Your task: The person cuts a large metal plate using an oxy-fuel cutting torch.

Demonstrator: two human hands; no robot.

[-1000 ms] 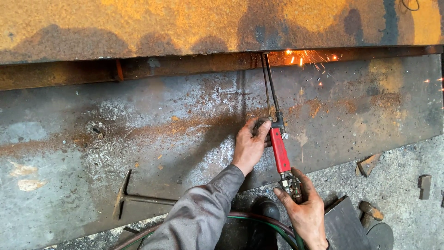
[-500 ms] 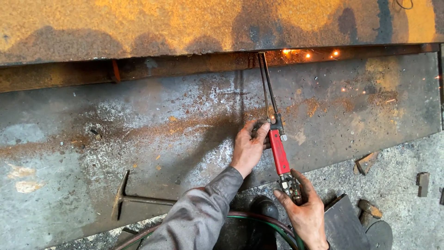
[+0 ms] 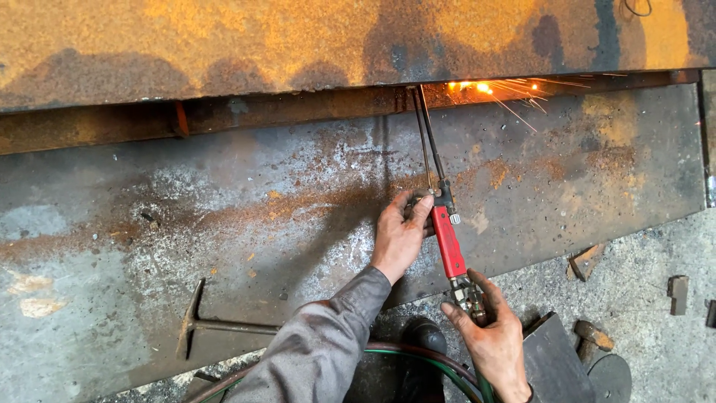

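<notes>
Here your left hand braces the torch on the plate; right hand clamps its valve end, steadying the tip at the sparks.

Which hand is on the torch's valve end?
The right hand, gripping the rear valves of the red-handled torch; the left hand steadies its front.

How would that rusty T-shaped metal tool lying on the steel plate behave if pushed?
The rusty T-shaped metal tool looks like solid steel: probably stiff and heavy. Its crosshead lies flat on the grey steel plate, so it would likely scrape and pivot, not roll.
</notes>
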